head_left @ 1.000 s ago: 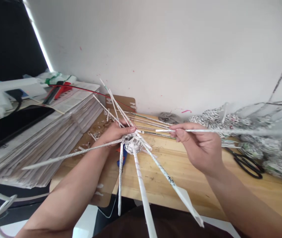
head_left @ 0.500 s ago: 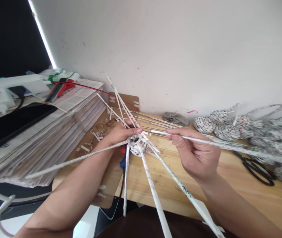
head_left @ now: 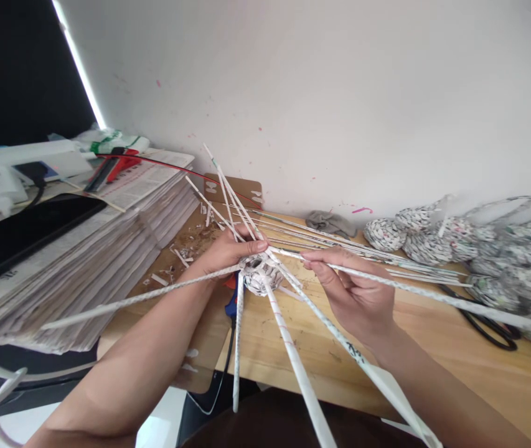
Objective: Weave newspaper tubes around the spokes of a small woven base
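A small woven piece of rolled newspaper [head_left: 261, 277] hangs over the table, with several long rolled-paper tubes spreading out from it. My left hand [head_left: 241, 247] grips its upper edge, thumb pressed on top where the tubes cross. Pinched between the thumb and fingers of my right hand [head_left: 347, 280] is a paper tube [head_left: 433, 296]; its near end meets the weave by my left thumb, and its far end runs off to the right. Other tubes point toward me, one of them white with red marks [head_left: 288, 342]. The fingertips behind the weave are partly hidden.
Loose thin paper tubes [head_left: 363, 249] lie across the wooden table [head_left: 433, 367]. Finished woven balls [head_left: 426, 246] are piled at the right, near black scissors [head_left: 489, 323]. At left stand stacked newspapers [head_left: 153, 230] with a phone [head_left: 32, 233]; a blue glue gun [head_left: 231, 305] sits below the weave.
My right hand has moved left, closer to the weave, bringing the tube's end up to my left thumb. My left hand stays in place on the weave.
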`<state>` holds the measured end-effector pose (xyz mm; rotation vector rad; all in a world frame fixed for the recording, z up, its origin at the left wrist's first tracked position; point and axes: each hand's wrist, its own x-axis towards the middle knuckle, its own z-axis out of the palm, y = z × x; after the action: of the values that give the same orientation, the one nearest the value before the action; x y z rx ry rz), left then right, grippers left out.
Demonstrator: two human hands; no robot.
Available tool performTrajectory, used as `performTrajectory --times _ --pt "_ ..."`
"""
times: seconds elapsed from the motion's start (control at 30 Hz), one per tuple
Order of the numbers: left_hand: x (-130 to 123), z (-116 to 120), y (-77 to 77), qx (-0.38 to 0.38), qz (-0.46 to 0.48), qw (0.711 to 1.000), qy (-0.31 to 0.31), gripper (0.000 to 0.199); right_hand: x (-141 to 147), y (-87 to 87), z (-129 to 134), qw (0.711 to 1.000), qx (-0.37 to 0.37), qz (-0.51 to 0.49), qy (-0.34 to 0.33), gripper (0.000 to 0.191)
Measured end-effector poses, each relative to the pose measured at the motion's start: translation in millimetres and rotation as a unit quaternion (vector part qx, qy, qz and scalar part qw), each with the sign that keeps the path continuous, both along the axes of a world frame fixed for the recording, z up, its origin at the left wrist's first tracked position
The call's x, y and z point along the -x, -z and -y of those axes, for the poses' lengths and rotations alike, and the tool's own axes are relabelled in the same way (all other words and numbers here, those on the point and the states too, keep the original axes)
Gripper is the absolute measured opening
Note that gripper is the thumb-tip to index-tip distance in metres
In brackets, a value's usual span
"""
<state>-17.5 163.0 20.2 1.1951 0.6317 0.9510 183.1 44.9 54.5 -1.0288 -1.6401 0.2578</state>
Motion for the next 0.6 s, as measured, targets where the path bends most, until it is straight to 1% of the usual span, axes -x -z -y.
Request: performTrajectory --times 0.17,0.4,0.6 --pt "-0.3 -2.5 2.6 -0.032 -0.013 0.999 0.011 0.031 1.6 3.2 -1.2 1.0 -0.006 -0.003 0.019 0.021" --pt "-1.6 -4.7 4.7 -0.05 -0.035 0.998 -0.009 0.032 4.4 5.6 -1.8 0.998 0.03 -0.038 0.051 0.015" --pt "-3.5 -0.9 -0.1 -0.084 -0.083 0.993 -0.017 0.034 1.4 12.2 -3.3 0.997 -0.003 -0.009 0.073 0.015"
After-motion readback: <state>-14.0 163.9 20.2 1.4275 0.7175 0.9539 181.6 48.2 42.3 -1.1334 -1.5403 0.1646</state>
